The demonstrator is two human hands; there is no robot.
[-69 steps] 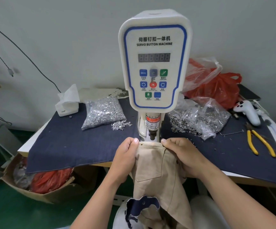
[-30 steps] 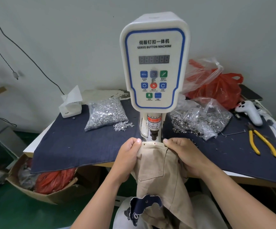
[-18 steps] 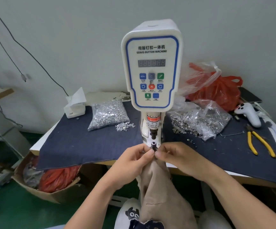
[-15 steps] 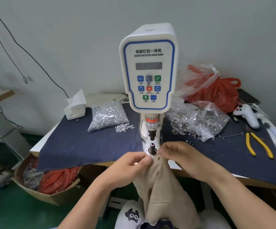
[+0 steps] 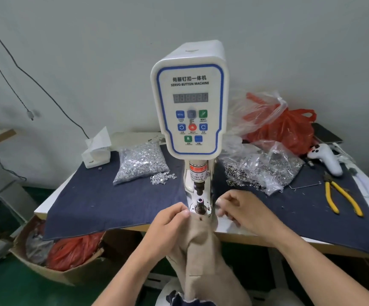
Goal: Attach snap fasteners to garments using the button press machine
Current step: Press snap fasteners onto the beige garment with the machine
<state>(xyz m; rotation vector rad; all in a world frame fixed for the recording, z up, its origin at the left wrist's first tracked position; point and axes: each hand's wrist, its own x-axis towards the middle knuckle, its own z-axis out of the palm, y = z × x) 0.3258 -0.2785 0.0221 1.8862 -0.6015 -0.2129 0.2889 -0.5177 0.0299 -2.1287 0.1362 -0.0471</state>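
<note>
Head view, sole camera. Item: tan garment (image 5: pixel 201 246), bunched and hanging from the table's front edge, its top hem pinched by the left hand (image 5: pixel 168 226), thumb and curled fingertips closed on the cloth just left of the lower die (image 5: pixel 200 205); a small dark hole or fitted snap part in the hem sits just beyond those fingertips, which of the two is unclear at this sharpness. Item: right hand (image 5: pixel 243 209), off the fabric, fingers loosely curled and holding nothing that can be made out, hovering just right of the die. Item: servo button machine (image 5: pixel 190 107), upright directly beyond both hands, upper punch (image 5: pixel 199 186) raised above the die with a gap between. Item: bag of silver snap caps (image 5: pixel 140 163), well beyond the left fingertips. Item: bag of ring sockets (image 5: pixel 265 171), beyond the right fingers. Item: yellow-handled pliers (image 5: pixel 342 198), far to the right of the right hand. Risk, judged: the garment is held by one hand only, so the hem could slip or twist off the die and the snap set off-mark; fingertips this near the punch could be nipped if the press cycles before they withdraw.
</note>
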